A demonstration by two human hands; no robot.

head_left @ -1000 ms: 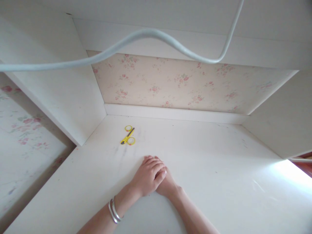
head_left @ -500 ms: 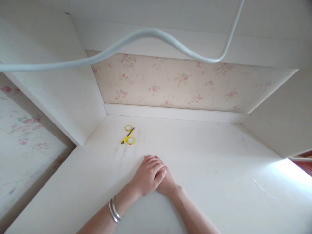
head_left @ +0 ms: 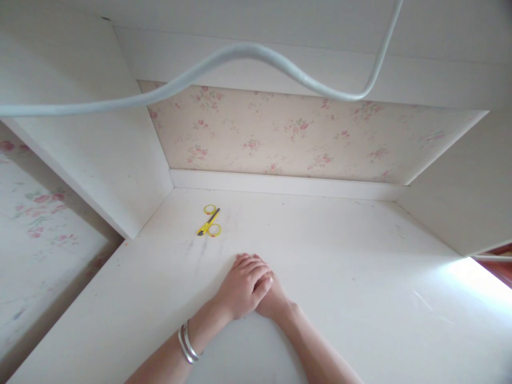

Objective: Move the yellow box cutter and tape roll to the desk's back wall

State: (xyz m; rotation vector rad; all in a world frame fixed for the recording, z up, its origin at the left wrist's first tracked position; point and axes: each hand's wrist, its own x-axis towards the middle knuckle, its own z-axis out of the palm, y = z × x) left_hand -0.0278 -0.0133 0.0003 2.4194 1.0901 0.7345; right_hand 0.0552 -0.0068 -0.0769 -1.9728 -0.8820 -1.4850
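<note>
The left hand (head_left: 240,288) lay flat on top of the right hand (head_left: 276,305), and both rested on the white bench (head_left: 360,298). The left fingers (head_left: 254,269) were stretched out loose and close together, not curled into a fist. They held nothing. Most of the right hand was hidden under the left one, so how far it was open could not be told. Two silver bangles (head_left: 187,345) sat on the left wrist.

Farther back on the bench, well apart from the hands, lay a yellow utility knife (head_left: 208,222). It rested between two small yellow tape rolls (head_left: 214,230), touching them. A grey cable (head_left: 224,57) hung across the top. Flowery wallpaper (head_left: 288,133) covered the wall behind the bench.
</note>
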